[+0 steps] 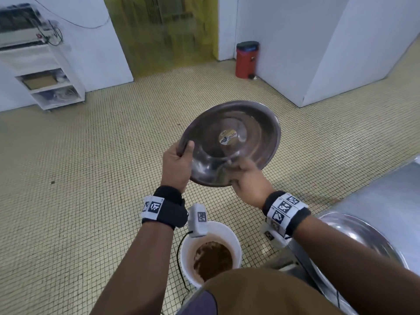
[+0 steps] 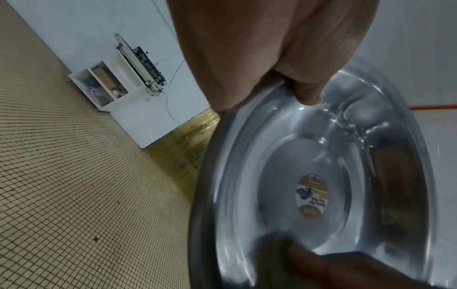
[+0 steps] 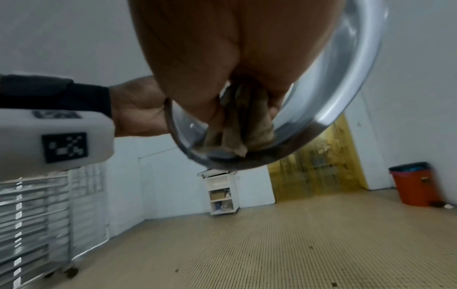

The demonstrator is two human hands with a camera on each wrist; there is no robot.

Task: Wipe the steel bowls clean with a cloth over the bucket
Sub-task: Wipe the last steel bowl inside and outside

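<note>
I hold the steel bowl [image 1: 231, 142] tilted up in the air, its hollow facing me, with a round paper label [image 1: 228, 137] stuck at the middle of its base. The bowl hangs above and a little beyond the white bucket [image 1: 236, 242], which stands on the tiled floor [image 1: 91, 167] with brown residue in its bottom. My left hand [image 1: 176, 165] grips the bowl's left rim, thumb hooked over the edge and fingers curled behind it. My right hand [image 1: 247, 181] is at the bowl's near lower rim, fingers curled round a bunched brownish cloth [image 3: 237, 127] and pressing it against the inner wall. To the right of the bowl, a second steel bowl [image 1: 363, 235] sits on the steel counter [image 1: 391, 189]. Beyond the bowl, a red pedal bin [image 1: 246, 60] stands by the white wall, and far left of it a white shelf unit [image 1: 50, 80].
</note>
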